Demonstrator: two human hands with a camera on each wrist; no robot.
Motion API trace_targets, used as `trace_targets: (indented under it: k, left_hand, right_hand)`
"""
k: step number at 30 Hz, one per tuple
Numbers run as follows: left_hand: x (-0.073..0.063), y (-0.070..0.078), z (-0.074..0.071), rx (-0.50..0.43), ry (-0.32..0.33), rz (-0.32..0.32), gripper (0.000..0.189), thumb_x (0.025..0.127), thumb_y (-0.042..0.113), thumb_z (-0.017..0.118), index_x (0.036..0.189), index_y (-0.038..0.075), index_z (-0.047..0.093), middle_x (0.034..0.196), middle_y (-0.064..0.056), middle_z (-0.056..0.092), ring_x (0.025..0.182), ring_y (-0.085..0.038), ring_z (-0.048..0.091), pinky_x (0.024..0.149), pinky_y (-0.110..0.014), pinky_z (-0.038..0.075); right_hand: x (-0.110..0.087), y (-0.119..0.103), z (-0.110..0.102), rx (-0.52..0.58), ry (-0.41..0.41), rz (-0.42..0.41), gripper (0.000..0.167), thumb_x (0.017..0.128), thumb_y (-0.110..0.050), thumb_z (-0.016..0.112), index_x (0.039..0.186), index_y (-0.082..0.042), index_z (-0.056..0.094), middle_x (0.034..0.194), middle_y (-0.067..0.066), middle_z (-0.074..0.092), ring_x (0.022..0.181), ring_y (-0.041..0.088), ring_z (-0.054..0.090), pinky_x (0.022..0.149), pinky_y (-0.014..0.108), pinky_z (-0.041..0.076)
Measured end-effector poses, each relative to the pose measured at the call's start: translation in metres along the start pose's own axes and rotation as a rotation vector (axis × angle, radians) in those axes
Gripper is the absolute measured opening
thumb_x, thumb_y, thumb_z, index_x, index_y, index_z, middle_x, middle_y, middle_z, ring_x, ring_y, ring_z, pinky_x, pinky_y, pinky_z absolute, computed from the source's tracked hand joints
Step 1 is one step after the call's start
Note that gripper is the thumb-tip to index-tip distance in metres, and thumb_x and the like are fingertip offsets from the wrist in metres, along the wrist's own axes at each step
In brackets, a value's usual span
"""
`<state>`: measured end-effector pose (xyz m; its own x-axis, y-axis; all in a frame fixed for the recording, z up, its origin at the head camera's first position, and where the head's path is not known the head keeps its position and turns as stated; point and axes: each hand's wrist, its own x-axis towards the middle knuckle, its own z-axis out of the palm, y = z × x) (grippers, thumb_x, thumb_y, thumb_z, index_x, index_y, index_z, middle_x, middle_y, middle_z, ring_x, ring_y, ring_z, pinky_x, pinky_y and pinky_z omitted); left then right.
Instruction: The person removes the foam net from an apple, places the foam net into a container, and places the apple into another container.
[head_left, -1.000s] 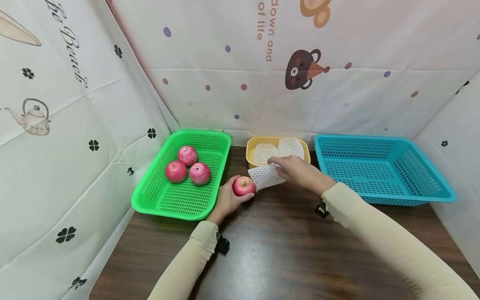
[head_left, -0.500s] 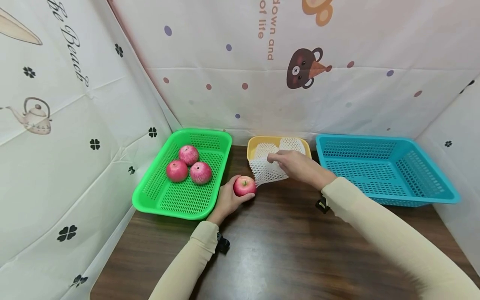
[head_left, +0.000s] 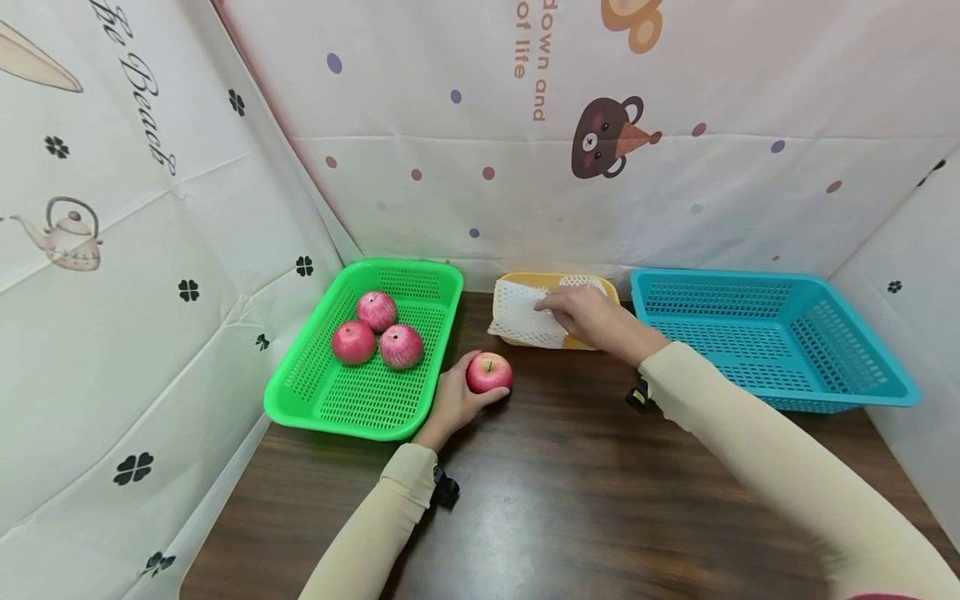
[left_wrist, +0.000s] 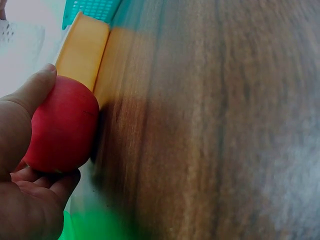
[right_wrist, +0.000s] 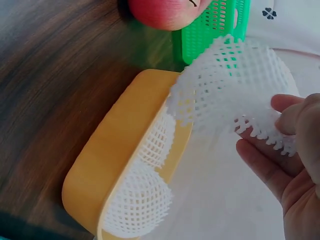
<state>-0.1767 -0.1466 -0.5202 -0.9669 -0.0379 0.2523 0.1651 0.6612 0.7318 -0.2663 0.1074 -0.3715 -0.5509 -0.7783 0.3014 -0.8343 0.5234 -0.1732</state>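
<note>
A red apple stands on the dark wooden table, stem up, and my left hand grips it from the left between thumb and fingers. In the left wrist view the thumb lies along one side of the apple. My right hand pinches a white foam net sleeve by its edge, held over the yellow container. The right wrist view shows the sleeve hanging apart from the apple, with thumb and fingers at its edge.
Two more foam nets lie inside the yellow container. At left, a green basket holds three reddish fruits. A blue basket stands at right. Printed white cloth lines the back and sides.
My right hand has lifted the foam net up and away from the apple, back over the yellow container. The left hand and the apple have stayed in place.
</note>
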Motion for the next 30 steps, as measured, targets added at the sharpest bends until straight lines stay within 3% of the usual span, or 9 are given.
trace_targets:
  k: [3, 7, 10, 13, 17, 21, 26, 30]
  left_hand:
    - [0.0, -0.001, 0.0, -0.002, 0.009, 0.01, 0.083, 0.076, 0.042, 0.091, 0.14, 0.002, 0.057, 0.124, -0.017, 0.07, 0.108, -0.032, 0.068, 0.095, -0.043, 0.055]
    - [0.0, -0.001, 0.0, -0.006, 0.018, 0.026, 0.082, 0.076, 0.042, 0.091, 0.14, 0.001, 0.057, 0.123, -0.017, 0.07, 0.107, -0.033, 0.069, 0.094, -0.044, 0.055]
    - [0.0, 0.0, 0.0, -0.007, 0.018, 0.025, 0.083, 0.076, 0.042, 0.091, 0.14, 0.002, 0.057, 0.123, -0.017, 0.07, 0.108, -0.033, 0.069, 0.094, -0.044, 0.055]
    - [0.0, 0.0, -0.001, -0.003, 0.012, 0.015, 0.083, 0.076, 0.043, 0.091, 0.14, 0.002, 0.057, 0.124, -0.017, 0.07, 0.109, -0.032, 0.068, 0.095, -0.043, 0.055]
    - [0.001, 0.0, 0.0, 0.002, -0.002, -0.002, 0.084, 0.076, 0.042, 0.091, 0.141, 0.003, 0.056, 0.126, -0.017, 0.069, 0.111, -0.032, 0.068, 0.097, -0.042, 0.054]
    - [0.002, 0.0, 0.001, 0.002, -0.009, -0.008, 0.084, 0.076, 0.041, 0.091, 0.142, 0.003, 0.056, 0.127, -0.017, 0.069, 0.112, -0.032, 0.067, 0.098, -0.043, 0.053]
    - [0.002, 0.0, 0.002, -0.001, 0.003, 0.006, 0.084, 0.075, 0.042, 0.091, 0.141, 0.002, 0.057, 0.125, -0.017, 0.07, 0.11, -0.031, 0.068, 0.096, -0.043, 0.054]
    - [0.0, 0.001, 0.001, -0.012, 0.023, 0.014, 0.083, 0.075, 0.04, 0.092, 0.139, 0.0, 0.058, 0.123, -0.018, 0.07, 0.108, -0.033, 0.069, 0.094, -0.044, 0.055]
  right_hand:
    - [0.002, 0.003, 0.002, -0.004, 0.047, 0.017, 0.029, 0.096, -0.001, 0.067, 0.125, -0.005, 0.073, 0.121, 0.014, 0.073, 0.103, 0.03, 0.071, 0.094, 0.047, 0.056]
    - [0.005, 0.008, 0.007, 0.007, 0.098, 0.054, 0.03, 0.098, -0.005, 0.067, 0.128, -0.005, 0.072, 0.11, 0.014, 0.076, 0.074, 0.024, 0.066, 0.076, 0.041, 0.059]
    - [0.007, 0.011, 0.011, 0.041, 0.125, 0.099, 0.03, 0.099, -0.006, 0.066, 0.128, -0.005, 0.072, 0.086, 0.011, 0.074, 0.056, 0.018, 0.051, 0.059, 0.035, 0.05]
    - [0.008, 0.014, 0.016, 0.089, 0.138, 0.159, 0.031, 0.1, -0.008, 0.065, 0.131, -0.006, 0.071, 0.064, 0.004, 0.06, 0.05, 0.014, 0.039, 0.053, 0.031, 0.039]
    - [0.009, 0.02, 0.023, 0.126, 0.156, 0.226, 0.032, 0.103, -0.011, 0.06, 0.133, -0.008, 0.07, 0.055, -0.002, 0.049, 0.047, 0.013, 0.036, 0.049, 0.03, 0.033]
    - [0.011, 0.025, 0.032, 0.15, 0.193, 0.289, 0.032, 0.103, -0.015, 0.059, 0.133, -0.009, 0.07, 0.056, 0.0, 0.052, 0.047, 0.013, 0.037, 0.047, 0.03, 0.032]
    - [0.014, 0.031, 0.043, 0.218, 0.236, 0.358, 0.033, 0.104, -0.017, 0.059, 0.134, -0.01, 0.069, 0.075, 0.005, 0.073, 0.049, 0.016, 0.045, 0.046, 0.029, 0.034]
    - [0.017, 0.032, 0.051, 0.31, 0.228, 0.406, 0.035, 0.105, -0.017, 0.057, 0.138, -0.009, 0.066, 0.087, 0.009, 0.077, 0.061, 0.018, 0.059, 0.047, 0.028, 0.039]
